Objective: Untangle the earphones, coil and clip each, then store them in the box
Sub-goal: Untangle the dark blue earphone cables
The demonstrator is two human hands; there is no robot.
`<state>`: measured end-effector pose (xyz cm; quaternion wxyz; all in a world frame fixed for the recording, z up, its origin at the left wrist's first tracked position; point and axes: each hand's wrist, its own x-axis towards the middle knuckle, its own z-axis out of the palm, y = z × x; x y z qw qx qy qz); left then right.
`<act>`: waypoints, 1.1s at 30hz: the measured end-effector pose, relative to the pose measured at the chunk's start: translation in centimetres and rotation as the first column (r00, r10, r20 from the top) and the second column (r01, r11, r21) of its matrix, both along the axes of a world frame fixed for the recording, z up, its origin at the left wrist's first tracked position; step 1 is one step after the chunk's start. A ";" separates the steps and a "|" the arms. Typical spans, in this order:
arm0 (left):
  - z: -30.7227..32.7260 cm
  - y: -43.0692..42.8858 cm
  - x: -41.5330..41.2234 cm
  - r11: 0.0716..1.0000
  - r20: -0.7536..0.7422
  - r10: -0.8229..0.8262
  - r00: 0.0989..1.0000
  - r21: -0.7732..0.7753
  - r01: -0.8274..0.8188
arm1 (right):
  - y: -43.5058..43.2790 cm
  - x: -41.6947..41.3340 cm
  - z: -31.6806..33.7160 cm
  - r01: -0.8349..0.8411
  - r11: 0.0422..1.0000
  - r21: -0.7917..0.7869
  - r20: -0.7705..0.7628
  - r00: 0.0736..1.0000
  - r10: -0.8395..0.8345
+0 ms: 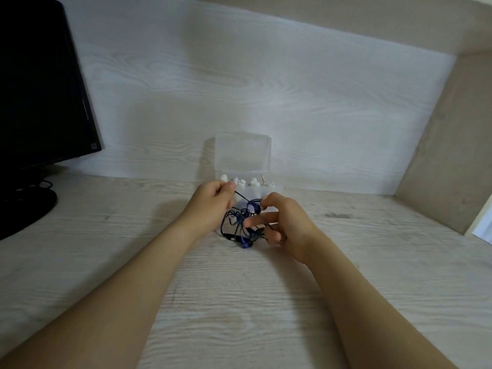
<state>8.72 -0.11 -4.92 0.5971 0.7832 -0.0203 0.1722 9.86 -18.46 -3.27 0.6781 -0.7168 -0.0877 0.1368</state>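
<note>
A tangle of dark blue earphones (241, 222) hangs between my hands just above the desk, close in front of the box. My left hand (210, 202) pinches one strand of the cord near its upper end. My right hand (283, 225) pinches another part of the tangle by a dark earbud, with two fingers stretched towards the knot. The clear plastic box (243, 155) stands open behind them, lid upright, with white earphones and clips (251, 182) inside.
A black monitor (40, 83) on a round stand (24, 209) fills the left side, with cables by its base. A wall panel runs behind the box, and a beige side panel (447, 145) closes the desk on the right.
</note>
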 end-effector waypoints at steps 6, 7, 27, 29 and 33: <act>0.1 -0.3 0.2 0.992 -0.011 -0.006 1.000 -0.124 0.004 | 0.0 0.8 -0.6 0.024 0.999 0.022 0.091 0.996 -0.026; 0.2 -0.4 0.1 0.990 -0.014 -0.013 1.000 -0.141 0.011 | -0.1 0.9 -0.7 0.019 0.999 0.037 0.120 0.993 -0.024; 0.5 0.1 0.1 0.884 -0.017 0.114 0.993 -0.456 -0.109 | -0.2 1.2 -1.4 0.035 0.999 0.022 0.320 0.947 -0.041; 0.8 0.2 -0.1 0.888 0.010 0.105 0.994 -0.450 -0.089 | -0.1 1.2 -1.3 0.080 0.997 0.012 0.302 0.950 -0.080; 0.8 0.2 -0.3 0.968 -0.028 0.083 0.996 -0.233 -0.087 | -0.1 1.0 -1.1 0.098 0.995 0.032 0.297 0.949 -0.103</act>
